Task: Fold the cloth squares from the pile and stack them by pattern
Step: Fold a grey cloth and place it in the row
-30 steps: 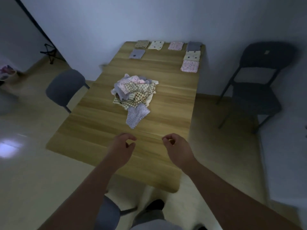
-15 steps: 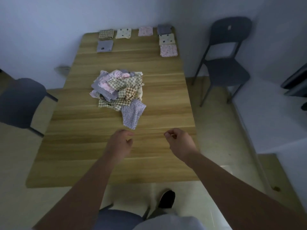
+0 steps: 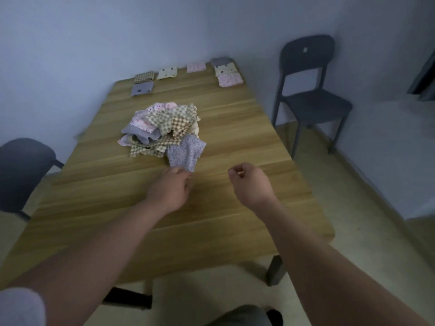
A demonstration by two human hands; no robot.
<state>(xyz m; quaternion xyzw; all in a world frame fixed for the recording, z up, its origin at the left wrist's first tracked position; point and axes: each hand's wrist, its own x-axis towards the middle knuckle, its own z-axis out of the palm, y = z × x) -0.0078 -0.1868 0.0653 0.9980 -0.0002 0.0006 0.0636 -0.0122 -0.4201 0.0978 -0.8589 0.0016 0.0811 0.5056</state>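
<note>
Plain spare rm, prob. office or meeting rm, can't say for sure. Bare pale walls (image 3: 94,31), no decor. Long wood-look table (image 3: 235,208) on dark legs, pushed vs far wall. Dark plastic chair (image 3: 310,85) far right, another chair (image 3: 21,165) left. Pale smooth floor (image 3: 376,255). On the table only a cloth pile (image 3: 162,130) mid and folded stacks (image 3: 226,71) along the far edge.

Lilac dotted cloth square (image 3: 186,150)
</note>
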